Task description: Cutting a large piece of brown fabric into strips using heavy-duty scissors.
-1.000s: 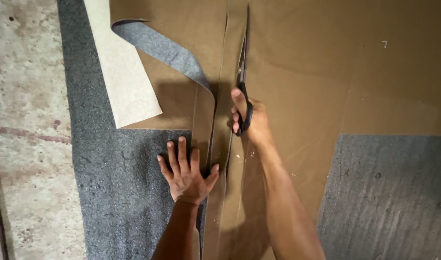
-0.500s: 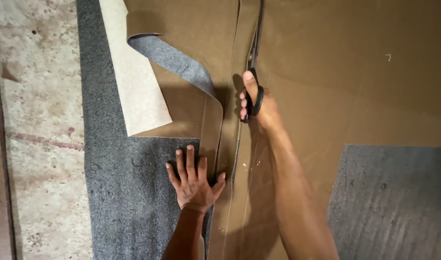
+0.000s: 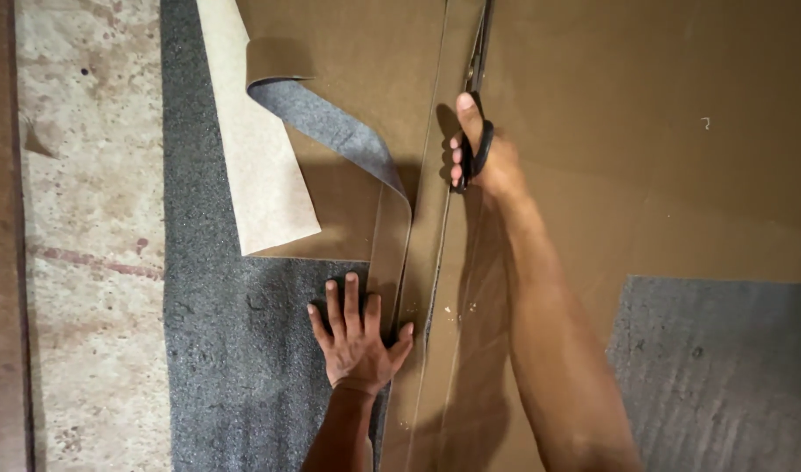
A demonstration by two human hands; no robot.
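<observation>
A: At far left, a worn concrete floor (image 3: 86, 262), stained; next to it grey felt underlay (image 3: 225, 367) running top to bottom; what sits on it?

B: A pale strip (image 3: 260, 166), the underside of the sheet, folded over and lying on the felt; beside it a narrow cut strip (image 3: 387, 236) of brown material curls back, grey backing showing.

A: Left hand?

B: The left hand (image 3: 357, 345) lies flat, fingers spread, palm down; mostly on the felt, thumb side touching the edge of the cut strip; it grips nothing.

A: Then the cut?

B: A cut line runs up the brown sheet (image 3: 636, 131) just right of the left hand; the sheet covers most of the middle and right.

A: Right hand?

B: The right hand (image 3: 488, 157) is closed around the black handles of the scissors (image 3: 476, 105); thumb through one loop, fingers curled in the other; blades point up along the cut, tips at the top edge; whether the blades are apart cannot be told.

A: Far right?

B: More grey felt (image 3: 724, 376) shows bare at lower right.
</observation>
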